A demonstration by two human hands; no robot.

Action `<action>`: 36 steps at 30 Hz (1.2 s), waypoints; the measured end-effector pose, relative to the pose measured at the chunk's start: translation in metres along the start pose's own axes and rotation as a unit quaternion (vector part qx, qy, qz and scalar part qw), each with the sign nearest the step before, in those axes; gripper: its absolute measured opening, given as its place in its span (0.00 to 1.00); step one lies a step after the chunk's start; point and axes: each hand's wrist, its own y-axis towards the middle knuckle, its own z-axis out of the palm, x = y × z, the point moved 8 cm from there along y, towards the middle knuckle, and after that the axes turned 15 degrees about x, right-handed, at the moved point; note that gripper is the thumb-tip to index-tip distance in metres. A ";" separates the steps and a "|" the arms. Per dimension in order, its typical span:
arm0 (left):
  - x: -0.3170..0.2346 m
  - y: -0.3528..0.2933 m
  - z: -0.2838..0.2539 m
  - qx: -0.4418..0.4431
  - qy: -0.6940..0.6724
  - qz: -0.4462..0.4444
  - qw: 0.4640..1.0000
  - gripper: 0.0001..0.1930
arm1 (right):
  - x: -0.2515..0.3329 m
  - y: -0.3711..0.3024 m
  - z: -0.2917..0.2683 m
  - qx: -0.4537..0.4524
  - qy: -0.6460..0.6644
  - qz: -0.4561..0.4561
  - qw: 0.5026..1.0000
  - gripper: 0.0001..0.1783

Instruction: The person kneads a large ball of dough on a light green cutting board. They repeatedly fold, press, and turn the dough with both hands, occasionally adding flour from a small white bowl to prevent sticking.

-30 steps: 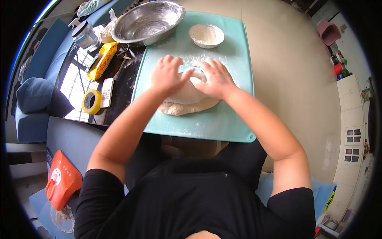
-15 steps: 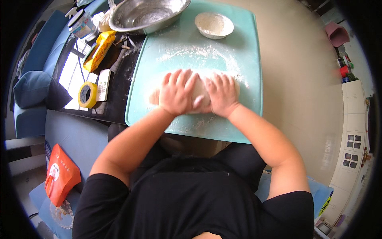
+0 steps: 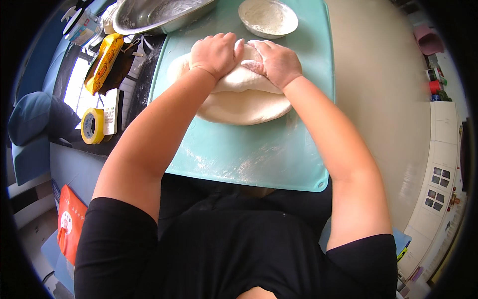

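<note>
Top edge crops the metal basin (image 3: 149, 17); the hands (image 3: 215, 56) hide some dough (image 3: 244, 107)

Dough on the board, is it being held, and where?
Yes: the left hand and right hand grip the dough at its far, folded part.

Dough (image 3: 244, 107): one large pale cream mass, soft and smooth-looking on my feed. Lies broad, wider than deep, on turquoise board (image 3: 249, 157), well in from near edge. Folded over: I see crease running crosswise, upper lobe lapping onto lower. Lower lobe rounded, bulging toward near side. Upper lobe whiter, left end rounded, sticking out past lower; its middle partly hidden from me.
</note>
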 end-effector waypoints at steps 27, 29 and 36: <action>-0.052 -0.190 -0.003 -0.086 0.002 0.113 0.990 0.37 | 0.119 -0.131 -0.005 -0.016 -0.093 -0.001 0.996 0.37; -0.047 -0.169 -0.009 -0.098 -0.005 0.113 0.989 0.35 | 0.107 -0.113 -0.007 0.002 -0.081 0.003 0.997 0.35; -0.025 -0.086 -0.021 -0.007 0.001 0.045 0.999 0.22 | 0.056 -0.048 -0.009 0.039 0.018 0.075 0.996 0.28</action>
